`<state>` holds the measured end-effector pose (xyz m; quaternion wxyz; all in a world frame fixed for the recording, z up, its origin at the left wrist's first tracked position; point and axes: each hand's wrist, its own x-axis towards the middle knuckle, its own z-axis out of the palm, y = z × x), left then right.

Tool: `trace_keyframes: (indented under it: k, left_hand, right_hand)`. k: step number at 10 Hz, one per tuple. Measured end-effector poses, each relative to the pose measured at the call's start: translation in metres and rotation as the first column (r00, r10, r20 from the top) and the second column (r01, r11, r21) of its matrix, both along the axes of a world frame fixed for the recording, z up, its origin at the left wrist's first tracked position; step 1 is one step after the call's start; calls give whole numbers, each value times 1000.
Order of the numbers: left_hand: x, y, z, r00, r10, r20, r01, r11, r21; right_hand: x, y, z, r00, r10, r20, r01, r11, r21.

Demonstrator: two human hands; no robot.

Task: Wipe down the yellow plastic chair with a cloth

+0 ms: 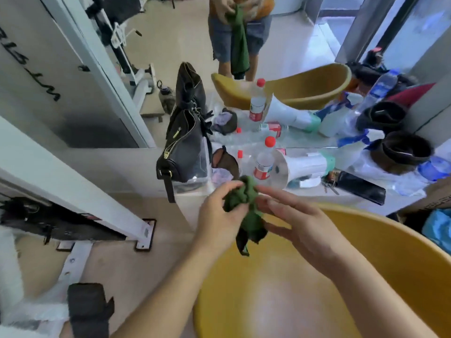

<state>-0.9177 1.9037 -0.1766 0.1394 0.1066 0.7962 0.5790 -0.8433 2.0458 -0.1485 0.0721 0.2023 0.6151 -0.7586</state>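
The yellow plastic chair fills the lower right, its rounded seat and curved back rim below my hands. A dark green cloth is bunched in the air above the seat's front part, with a dark end hanging down. My left hand grips the cloth's left side with thumb and fingers. My right hand holds the cloth's right side, its fingers stretched out towards the left.
A white ledge against a mirror stands just beyond the chair, holding a black handbag, red-capped bottles, a white megaphone, a black phone and bowls. White gym-machine frames stand on the floor at left.
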Motion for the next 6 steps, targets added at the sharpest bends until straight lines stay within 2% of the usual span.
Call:
trace_keyframes:
  k: [1,2,3,4,5,6]
  left_hand:
    - [-76,11,-10,999,17,36,-19,998,65]
    - [-152,35,-37,997,39,65,-38,999,-18]
    - [-209,60,-80,990,24,138,2,984,-180]
    - [-220,69,-126,978,-104,183,177,875,-451]
    - [-195,58,-156,934,-315,169,351,720,-598]
    - [-168,44,-162,940,-254,228,339,762,-551]
  right_hand:
    - [-33,9,-25,987,-158,33,158,987,25]
    - [-52,9,-55,959,-258,114,264,964,-39]
    - [-66,5,-85,930,-310,196,323,946,-36]
    - [-77,5,-110,891,-372,258,389,921,-17]
    - [-84,5,-129,867,-393,306,407,913,19]
    - [-84,3,-139,864,-363,350,344,932,116]
